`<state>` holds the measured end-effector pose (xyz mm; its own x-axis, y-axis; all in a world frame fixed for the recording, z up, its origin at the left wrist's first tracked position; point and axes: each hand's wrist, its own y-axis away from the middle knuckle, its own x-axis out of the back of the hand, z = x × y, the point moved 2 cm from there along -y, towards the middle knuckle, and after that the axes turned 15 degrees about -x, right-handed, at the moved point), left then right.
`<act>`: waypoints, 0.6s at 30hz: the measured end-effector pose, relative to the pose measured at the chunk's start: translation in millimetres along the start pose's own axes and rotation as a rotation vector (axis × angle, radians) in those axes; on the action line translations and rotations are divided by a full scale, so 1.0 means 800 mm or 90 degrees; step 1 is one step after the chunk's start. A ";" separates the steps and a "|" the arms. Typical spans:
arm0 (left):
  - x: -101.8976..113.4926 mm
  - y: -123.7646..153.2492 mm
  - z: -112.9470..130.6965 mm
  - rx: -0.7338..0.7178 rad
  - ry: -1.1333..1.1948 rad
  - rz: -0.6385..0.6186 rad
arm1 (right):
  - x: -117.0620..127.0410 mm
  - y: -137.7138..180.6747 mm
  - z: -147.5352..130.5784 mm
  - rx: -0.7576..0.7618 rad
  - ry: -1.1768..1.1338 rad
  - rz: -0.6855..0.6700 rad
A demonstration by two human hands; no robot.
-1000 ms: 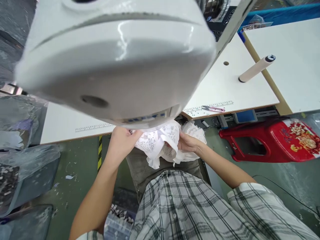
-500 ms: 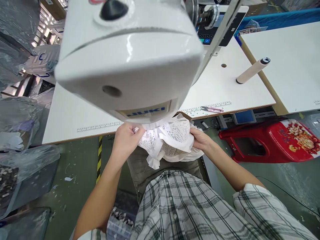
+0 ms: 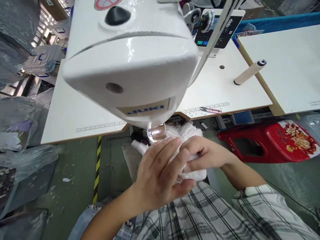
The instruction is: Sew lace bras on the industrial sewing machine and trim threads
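Handling white lace fabric between sewing machine and plaid shirt; spreading fingers of the left hand over it; curling those of the right hand, without showing whether pinching; perhaps risking a snag on the shiny part by working so near.

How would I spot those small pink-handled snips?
Start at the big white sewing machine marked JUKI. Just to its right, a black-marked ruler edges the white tabletop. The snips lie by it, their pink colour setting them apart.
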<state>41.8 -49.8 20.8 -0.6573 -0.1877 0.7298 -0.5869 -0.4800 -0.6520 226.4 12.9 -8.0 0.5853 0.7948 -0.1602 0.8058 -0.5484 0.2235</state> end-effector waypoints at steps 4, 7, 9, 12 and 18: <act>-0.010 0.013 -0.027 0.281 0.144 -0.190 | -0.016 -0.020 -0.014 -0.018 0.159 0.079; -0.007 0.030 -0.061 0.515 0.177 -0.097 | 0.002 -0.041 -0.004 -0.082 0.219 0.246; -0.009 0.035 -0.080 0.597 0.148 0.002 | 0.014 -0.055 0.005 -0.124 0.228 0.297; -0.016 0.035 -0.098 0.653 0.143 0.060 | 0.025 -0.070 0.014 -0.148 0.213 0.320; -0.019 0.025 -0.115 0.678 0.149 0.078 | 0.032 -0.081 0.015 -0.148 0.186 0.323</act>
<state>-2.9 22.2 -22.2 -0.8226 -0.1714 0.5421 0.1239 -0.9846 -0.1232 190.2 65.7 -37.7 0.8140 0.5072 0.2830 0.3747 -0.8308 0.4115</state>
